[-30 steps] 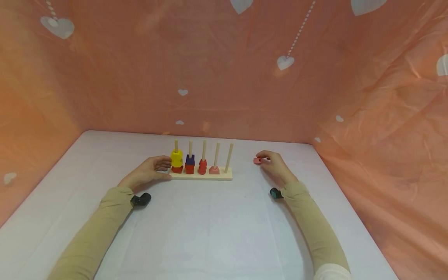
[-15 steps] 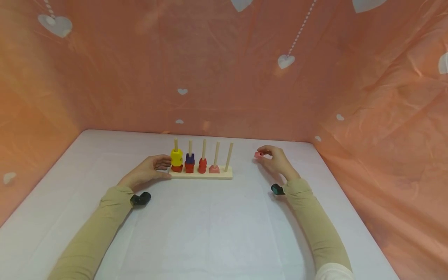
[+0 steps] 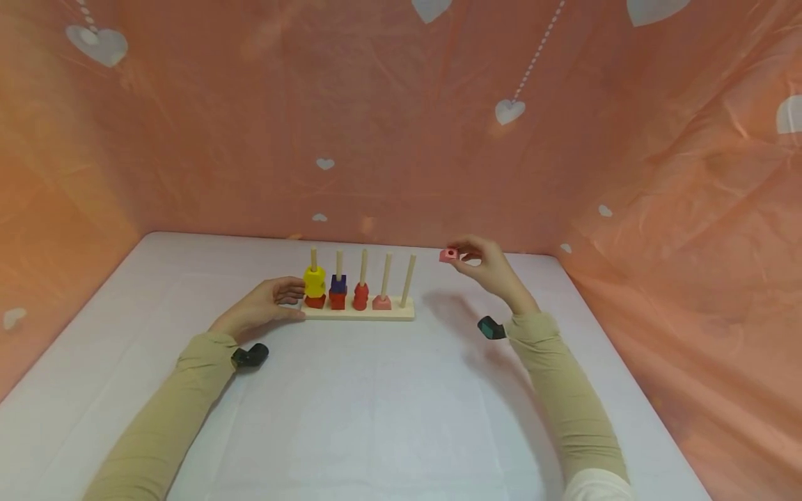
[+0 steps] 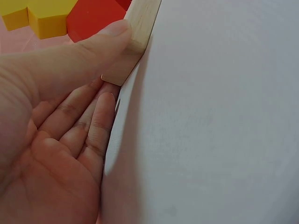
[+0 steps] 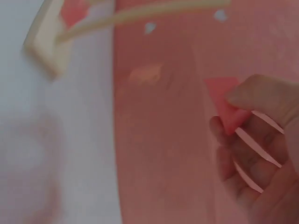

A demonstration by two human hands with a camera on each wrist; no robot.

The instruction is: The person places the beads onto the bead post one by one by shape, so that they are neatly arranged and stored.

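A wooden peg stacker [image 3: 357, 314] stands upright on the table, with several pegs in a row. My left hand [image 3: 266, 305] holds its left end, the thumb [image 4: 114, 35] on the front edge of the base and the fingers around the end. Yellow blocks [image 3: 315, 282] over a red one fill the leftmost peg. Beside them are a purple block [image 3: 339, 284] on red, red blocks [image 3: 360, 297], and a pink block [image 3: 381, 303]; the rightmost peg [image 3: 409, 282] is bare. Raised to the right of the stacker, my right hand [image 3: 487, 268] pinches a pink block [image 5: 227, 102] with a hole.
A white cloth [image 3: 370, 403] covers the table. Behind it and at both sides hangs a pink curtain [image 3: 401, 139] with white hearts. Dark wrist cameras [image 3: 250, 356] stick out from both sleeves.
My right hand has lifted the pink block off the table, moving it up and slightly left and turning its hole into view. The left hand and the stacker have stayed in place.
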